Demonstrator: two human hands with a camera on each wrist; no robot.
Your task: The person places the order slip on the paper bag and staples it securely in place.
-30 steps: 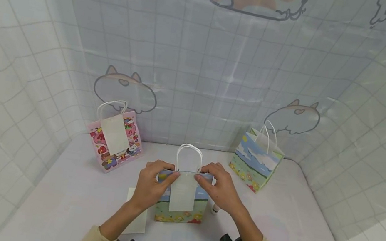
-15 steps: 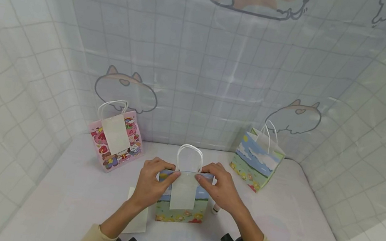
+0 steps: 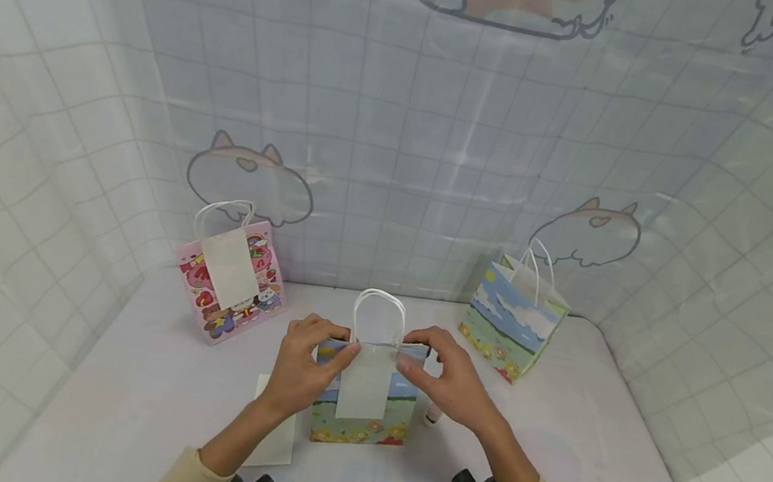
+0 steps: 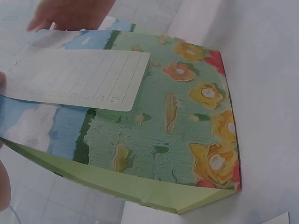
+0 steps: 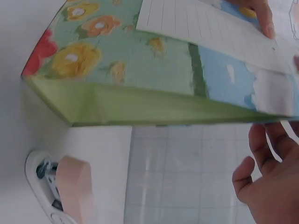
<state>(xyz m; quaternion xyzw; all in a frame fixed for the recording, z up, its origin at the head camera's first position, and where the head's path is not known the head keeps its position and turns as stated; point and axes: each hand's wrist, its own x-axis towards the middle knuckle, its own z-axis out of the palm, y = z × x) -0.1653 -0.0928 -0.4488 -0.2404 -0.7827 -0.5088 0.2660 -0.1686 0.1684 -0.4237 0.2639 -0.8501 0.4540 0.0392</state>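
Observation:
A small paper gift bag (image 3: 394, 434) with painted sky and flowers stands upright at mid-table, its white handle (image 3: 382, 294) raised. Against its front hangs a lined white card (image 3: 365, 389); a column of checkboxes shows along the card (image 4: 79, 79) in the left wrist view. My left hand (image 3: 296, 370) pinches the card's top corner to the bag's rim, thumb in front and fingers behind. My right hand (image 3: 453, 382) holds the bag's top edge on the other side, its thumb just beside the card. From the right wrist, fingers (image 5: 261, 144) show behind the bag.
A small pink-and-white stapler (image 5: 74, 186) lies right of the bag. Another white card (image 3: 274, 442) lies at its left. A pink patterned bag (image 3: 267, 273) with a card on it stands back left, a matching landscape bag (image 3: 514, 320) back right. A grid-patterned curtain (image 3: 402, 193) encloses the table.
My right thumb has slid off the card's top corner and the right hand has shifted slightly right. The left hand and the bag have stayed nearly in place.

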